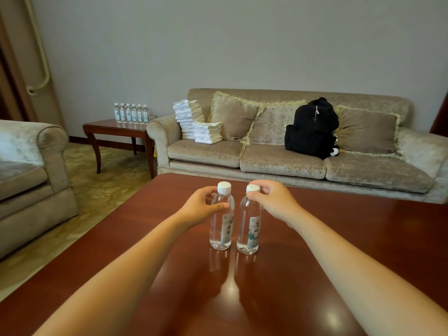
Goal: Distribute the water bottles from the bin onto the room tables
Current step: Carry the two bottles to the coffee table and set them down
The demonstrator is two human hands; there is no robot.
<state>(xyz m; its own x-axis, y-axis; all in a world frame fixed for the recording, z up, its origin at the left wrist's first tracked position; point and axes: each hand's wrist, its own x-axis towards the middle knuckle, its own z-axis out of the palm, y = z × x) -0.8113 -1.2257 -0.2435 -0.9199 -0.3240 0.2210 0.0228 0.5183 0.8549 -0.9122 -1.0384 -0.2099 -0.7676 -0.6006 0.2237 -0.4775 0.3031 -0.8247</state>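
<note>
standing at the far left edge of the frame is a beige armchair (29, 170), and behind it, in the upper left part, a small side desk (114, 128) carries a row of water bottles (132, 113) that stand upright and close together. the bin is not in the picture.

in the lower middle of the frame is the big red-brown desk (339, 251). two bottles stand upright on it, just beside each other but not touching. the left hand (198, 207) is on the left bottle (221, 217); its fingers (218, 206) are wrapped around the shoulder of the bottle, under the white cap, and hold it. the right hand (271, 202) is on the right bottle (249, 221); its fingers pinch the white cap from above, narrow and closed on it. both bottles have their base on the desk.

behind the desk, from the middle to the right of the frame, is a long beige sofa (278, 161). on its left seat lies a stack of folded white towels (197, 122), leaning a little. more to the right, a black backpack (311, 129) stands on the seat, between the cushions.
</note>
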